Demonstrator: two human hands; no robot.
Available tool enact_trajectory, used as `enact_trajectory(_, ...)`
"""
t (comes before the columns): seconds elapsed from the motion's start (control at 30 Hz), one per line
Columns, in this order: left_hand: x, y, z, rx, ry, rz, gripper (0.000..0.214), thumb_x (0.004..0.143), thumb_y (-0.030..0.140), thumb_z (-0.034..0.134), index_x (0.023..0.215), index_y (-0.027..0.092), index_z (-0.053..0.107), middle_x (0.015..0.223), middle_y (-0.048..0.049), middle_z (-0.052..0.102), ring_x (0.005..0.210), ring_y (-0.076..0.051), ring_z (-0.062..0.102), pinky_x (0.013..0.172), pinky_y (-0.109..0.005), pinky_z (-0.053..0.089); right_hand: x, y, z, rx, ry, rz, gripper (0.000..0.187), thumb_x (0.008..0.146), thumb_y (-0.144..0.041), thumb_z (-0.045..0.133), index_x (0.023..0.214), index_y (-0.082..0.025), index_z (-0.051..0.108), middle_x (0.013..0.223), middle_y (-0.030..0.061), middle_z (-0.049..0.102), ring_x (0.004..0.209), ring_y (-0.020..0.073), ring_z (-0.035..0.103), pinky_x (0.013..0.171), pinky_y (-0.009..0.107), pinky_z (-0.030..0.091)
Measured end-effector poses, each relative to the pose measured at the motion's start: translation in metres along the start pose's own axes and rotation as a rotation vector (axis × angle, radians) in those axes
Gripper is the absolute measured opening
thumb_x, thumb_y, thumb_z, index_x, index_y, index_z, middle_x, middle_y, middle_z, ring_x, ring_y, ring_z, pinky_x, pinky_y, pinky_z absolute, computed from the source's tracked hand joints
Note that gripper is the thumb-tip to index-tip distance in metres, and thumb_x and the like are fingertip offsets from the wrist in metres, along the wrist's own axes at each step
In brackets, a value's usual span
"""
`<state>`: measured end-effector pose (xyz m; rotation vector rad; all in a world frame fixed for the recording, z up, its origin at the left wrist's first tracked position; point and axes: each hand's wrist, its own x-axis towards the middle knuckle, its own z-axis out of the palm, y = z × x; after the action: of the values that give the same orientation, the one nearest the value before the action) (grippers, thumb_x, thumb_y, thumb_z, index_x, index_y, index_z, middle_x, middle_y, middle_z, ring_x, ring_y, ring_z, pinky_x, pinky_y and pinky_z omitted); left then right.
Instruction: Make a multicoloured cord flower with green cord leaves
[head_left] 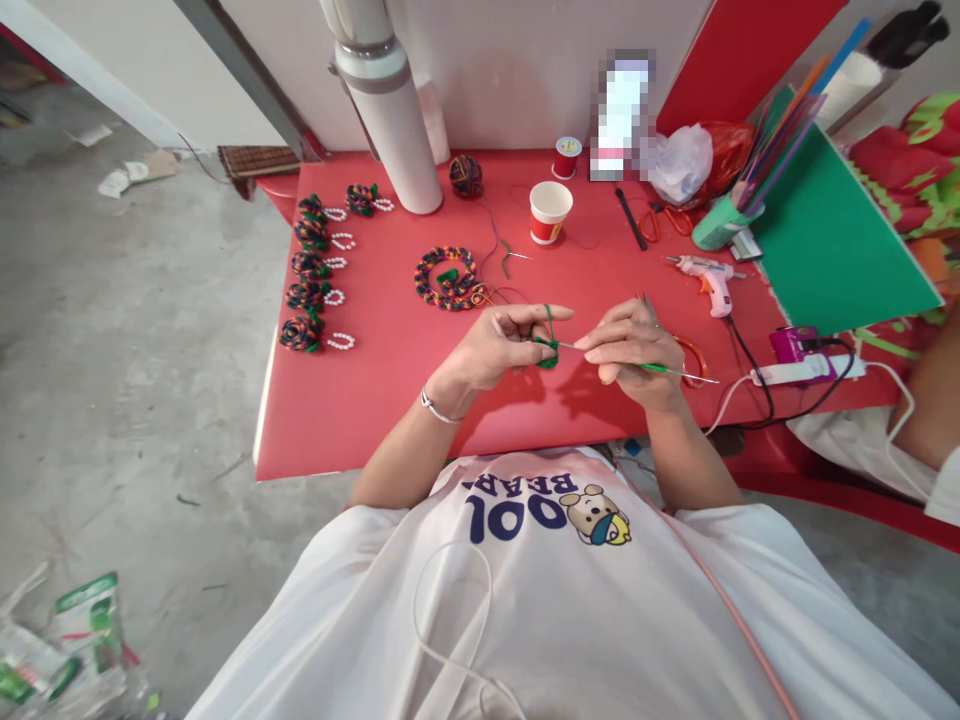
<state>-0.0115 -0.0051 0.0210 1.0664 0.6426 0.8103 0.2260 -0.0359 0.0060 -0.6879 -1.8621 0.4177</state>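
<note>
Between thumb and fingers, my left hand (499, 345) pinches a small piece of green crochet (549, 354). A strand of green yarn loops over its outstretched index finger. My right hand (630, 350) grips a crochet hook (656, 368) with a green handle, its thin metal tip reaching to the green piece. Just beyond my hands, a braided multicoloured ring (445, 252) with a green bit inside lies on the red table (375, 400). A needle (519, 256) with a short green strand rests behind it.
Several yarn flowers (301, 333) with white bead loops line the left side. At the back stand a white bottle (397, 130), a yarn ball (466, 177), a paper cup (550, 212) and a thread spool (567, 158). A glue gun (712, 280), scissors (694, 360) and power strip (806, 370) lie right.
</note>
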Motion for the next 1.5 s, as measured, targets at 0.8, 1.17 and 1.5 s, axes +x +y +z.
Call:
enact_trajectory(0.8, 0.008, -0.020, 0.018, -0.042, 0.068, 0.087, 0.063, 0.061, 0.027, 0.100, 0.121, 0.016, 0.083, 0.079, -0.0026, 0.076, 0.060, -0.009, 0.062, 0.055, -0.021, 0.048, -0.015, 0.013, 0.055, 0.259, 0.331, 0.149, 0.020, 0.096, -0.056, 0.074, 0.101, -0.038, 0.081, 0.101, -0.0004, 0.081, 0.098, 0.0219, 0.076, 0.088, 0.045, 0.063)
enact_trajectory(1.17, 0.007, -0.024, 0.016, -0.088, 0.188, 0.106, 0.063, 0.060, 0.030, 0.102, 0.119, 0.017, 0.083, 0.092, -0.0072, 0.082, 0.063, -0.012, 0.068, 0.044, -0.019, 0.039, -0.015, 0.006, 0.047, 0.050, 0.377, 0.150, 0.017, 0.100, -0.049, 0.072, 0.101, -0.036, 0.082, 0.095, -0.0013, 0.082, 0.088, 0.0230, 0.075, 0.085, 0.047, 0.061)
enact_trajectory(1.5, 0.000, -0.012, 0.006, 0.038, 0.229, 0.161, 0.046, 0.067, 0.035, 0.099, 0.107, 0.016, 0.086, 0.078, -0.0043, 0.078, 0.053, -0.008, 0.062, 0.042, -0.019, 0.041, -0.015, 0.008, 0.050, 0.127, 0.363, 0.163, 0.016, 0.100, -0.048, 0.073, 0.102, -0.036, 0.082, 0.095, -0.0014, 0.084, 0.089, 0.0238, 0.076, 0.086, 0.047, 0.060)
